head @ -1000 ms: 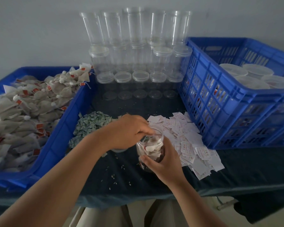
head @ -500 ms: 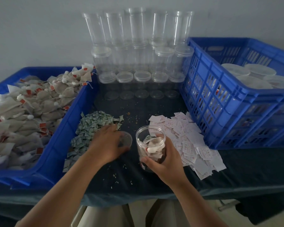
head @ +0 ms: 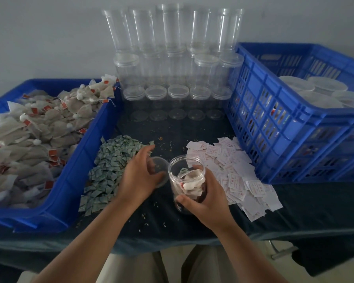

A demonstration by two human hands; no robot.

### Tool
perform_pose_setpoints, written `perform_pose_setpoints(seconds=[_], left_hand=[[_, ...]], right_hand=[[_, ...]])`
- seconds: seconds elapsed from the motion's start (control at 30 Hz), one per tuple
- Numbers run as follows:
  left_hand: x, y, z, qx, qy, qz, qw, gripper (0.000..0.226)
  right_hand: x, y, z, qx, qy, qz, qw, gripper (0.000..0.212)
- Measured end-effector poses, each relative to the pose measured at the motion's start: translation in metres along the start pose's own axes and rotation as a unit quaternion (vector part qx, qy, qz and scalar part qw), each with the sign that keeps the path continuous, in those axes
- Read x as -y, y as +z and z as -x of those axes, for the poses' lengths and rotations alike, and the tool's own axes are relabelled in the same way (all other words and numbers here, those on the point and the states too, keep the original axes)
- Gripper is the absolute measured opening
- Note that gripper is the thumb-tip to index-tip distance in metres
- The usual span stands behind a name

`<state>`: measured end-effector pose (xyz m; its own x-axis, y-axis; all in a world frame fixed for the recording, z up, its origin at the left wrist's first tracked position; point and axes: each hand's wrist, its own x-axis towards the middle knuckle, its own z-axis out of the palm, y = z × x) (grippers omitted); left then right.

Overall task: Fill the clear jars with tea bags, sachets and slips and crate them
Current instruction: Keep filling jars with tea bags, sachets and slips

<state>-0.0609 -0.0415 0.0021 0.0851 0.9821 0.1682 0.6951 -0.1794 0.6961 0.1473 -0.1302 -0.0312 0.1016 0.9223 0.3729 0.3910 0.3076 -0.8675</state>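
An open clear jar [head: 187,176] holding tea bags and a green sachet stands tilted on the dark cloth at front centre. My right hand [head: 204,199] grips its lower side. Just to its left lies a clear lid [head: 158,163]; my left hand [head: 137,176] curls over it, fingers at its far edge and thumb at its near edge. A pile of green sachets [head: 110,160] lies left of the lid, and white slips [head: 233,166] are spread to the jar's right. Tea bags [head: 29,129] fill the blue tray on the left.
Empty clear jars [head: 176,58] are stacked against the back wall, some lidded. A tall blue crate [head: 274,129] at right holds lidded jars [head: 315,88]. The tray's rim [head: 76,170] borders the sachets. Loose crumbs dot the cloth near the table's front edge.
My left hand left the jar's mouth, swung left and down to the lid, and now closes its fingers round it. The right hand kept hold of the jar.
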Motion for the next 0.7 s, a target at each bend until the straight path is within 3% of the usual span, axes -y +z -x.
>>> perform_pose_setpoints(seconds=[0.07, 0.13, 0.23, 0.4, 0.57, 0.7], left_hand=[[-0.012, -0.005, 0.003, -0.03, -0.023, 0.1, 0.994, 0.042], [-0.022, -0.011, 0.005, 0.0, -0.05, 0.249, 0.967, 0.02], [-0.033, -0.023, 0.007, 0.128, -0.044, 0.379, 0.916, 0.033], [-0.045, -0.036, 0.014, 0.233, 0.112, 0.176, 0.95, 0.071], [-0.071, -0.029, 0.022, 0.191, 0.241, -0.089, 0.947, 0.095], [-0.088, -0.021, 0.032, 0.167, 0.238, -0.173, 0.941, 0.097]], right_hand=[[-0.001, 0.001, 0.0, 0.008, -0.011, -0.005, 1.0, 0.075], [0.0, 0.002, 0.0, 0.015, -0.014, -0.012, 1.0, 0.078], [0.002, 0.002, -0.001, 0.022, -0.026, -0.005, 0.999, 0.076], [-0.001, 0.003, -0.003, 0.03, -0.034, 0.0, 0.999, 0.082], [-0.006, 0.003, -0.002, 0.022, -0.011, 0.008, 1.0, 0.077], [-0.013, 0.004, -0.001, 0.034, 0.012, -0.005, 0.999, 0.076]])
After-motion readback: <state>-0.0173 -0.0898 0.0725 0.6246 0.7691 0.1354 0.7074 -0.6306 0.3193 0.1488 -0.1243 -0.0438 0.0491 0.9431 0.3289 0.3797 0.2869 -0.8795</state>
